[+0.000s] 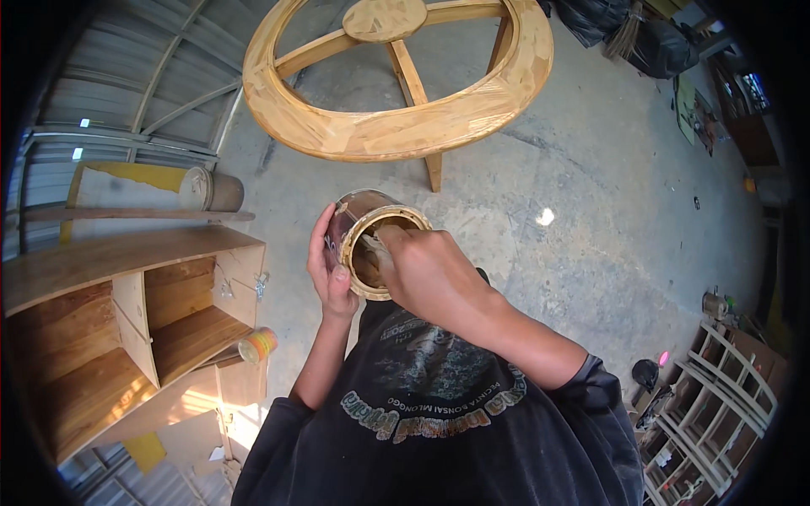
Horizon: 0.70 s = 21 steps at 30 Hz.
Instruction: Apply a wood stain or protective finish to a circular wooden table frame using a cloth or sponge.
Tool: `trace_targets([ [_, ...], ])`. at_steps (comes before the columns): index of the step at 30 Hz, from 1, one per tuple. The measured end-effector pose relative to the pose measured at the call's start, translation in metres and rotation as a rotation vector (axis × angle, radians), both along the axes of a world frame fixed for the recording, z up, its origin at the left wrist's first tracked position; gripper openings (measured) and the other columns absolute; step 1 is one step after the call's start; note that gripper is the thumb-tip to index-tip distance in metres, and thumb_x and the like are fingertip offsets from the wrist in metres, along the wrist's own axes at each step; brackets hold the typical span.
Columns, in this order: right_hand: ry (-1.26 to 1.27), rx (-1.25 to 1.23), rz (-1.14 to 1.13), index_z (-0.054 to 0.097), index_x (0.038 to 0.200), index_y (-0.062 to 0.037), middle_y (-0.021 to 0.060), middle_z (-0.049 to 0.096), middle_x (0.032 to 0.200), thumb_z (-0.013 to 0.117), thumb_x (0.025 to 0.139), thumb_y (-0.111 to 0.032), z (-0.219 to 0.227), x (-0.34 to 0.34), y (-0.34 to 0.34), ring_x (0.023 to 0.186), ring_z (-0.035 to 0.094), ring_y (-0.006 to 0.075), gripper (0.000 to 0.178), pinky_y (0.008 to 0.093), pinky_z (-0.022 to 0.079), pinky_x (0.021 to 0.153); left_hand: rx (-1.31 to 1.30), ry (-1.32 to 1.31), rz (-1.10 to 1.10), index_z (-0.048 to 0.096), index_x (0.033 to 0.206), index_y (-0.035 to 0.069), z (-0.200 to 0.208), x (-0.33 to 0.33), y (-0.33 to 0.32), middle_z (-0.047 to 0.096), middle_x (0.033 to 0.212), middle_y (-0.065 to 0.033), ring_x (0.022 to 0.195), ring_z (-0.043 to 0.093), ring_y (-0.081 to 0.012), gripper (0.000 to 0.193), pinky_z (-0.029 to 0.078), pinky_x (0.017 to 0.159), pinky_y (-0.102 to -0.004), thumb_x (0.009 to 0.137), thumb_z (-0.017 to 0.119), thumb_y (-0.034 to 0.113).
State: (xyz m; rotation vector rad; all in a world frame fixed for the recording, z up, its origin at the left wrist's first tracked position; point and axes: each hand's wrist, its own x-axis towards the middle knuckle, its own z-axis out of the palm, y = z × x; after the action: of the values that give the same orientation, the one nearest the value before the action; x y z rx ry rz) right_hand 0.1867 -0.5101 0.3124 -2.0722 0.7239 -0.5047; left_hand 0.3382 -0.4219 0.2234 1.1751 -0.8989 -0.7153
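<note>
My left hand (331,274) is wrapped round the side of a round paint can (344,221), fingers on its far side and thumb near the rim. The can is tilted, with its crusted, brownish mouth turned toward me. My right hand (426,266) reaches into that mouth, its fingers closed and partly hidden inside. A pale, crumpled piece, which looks like a rag, shows at those fingers. Beyond the can stands a round wooden table frame (371,135), with a wide ring top, crossing bars and a small oval centre. Its surface carries uneven, streaky patches.
On the left is a wooden cabinet (240,278) with open compartments. A used can (224,192) stands on a plank above it, and an orange-and-yellow tin (257,345) sits by its lower edge. Black bags (662,49) lie far right; slatted wooden frames (717,379) lean near right.
</note>
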Motion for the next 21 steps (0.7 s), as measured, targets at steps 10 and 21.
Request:
trace_targets([
  [10,-0.212,0.191,0.052,0.064,0.088,0.002,0.0231,0.063,0.077,0.062,0.074,0.001,-0.043,0.082,-0.049,0.071,0.062,0.0431,0.015,0.046,0.05,0.064,0.082,-0.241,0.044,0.039,0.137,-0.01,-0.012,0.077,-0.044,0.049,0.13,-0.0211,0.122,0.048,-0.0268,0.085,0.035,0.105,-0.0374,0.08,0.058,0.05],
  [21,-0.636,1.306,-0.095,0.051,0.111,-0.0003,0.0133,0.067,0.101,0.055,0.095,-0.004,-0.116,0.104,-0.106,0.088,0.069,0.0224,0.017,0.0332,0.058,0.078,0.199,0.827,0.299,0.051,0.13,0.003,-0.054,0.161,-0.083,0.055,0.13,-0.014,0.121,0.053,-0.0281,0.062,0.042,0.103,-0.0434,0.094,0.032,0.05],
])
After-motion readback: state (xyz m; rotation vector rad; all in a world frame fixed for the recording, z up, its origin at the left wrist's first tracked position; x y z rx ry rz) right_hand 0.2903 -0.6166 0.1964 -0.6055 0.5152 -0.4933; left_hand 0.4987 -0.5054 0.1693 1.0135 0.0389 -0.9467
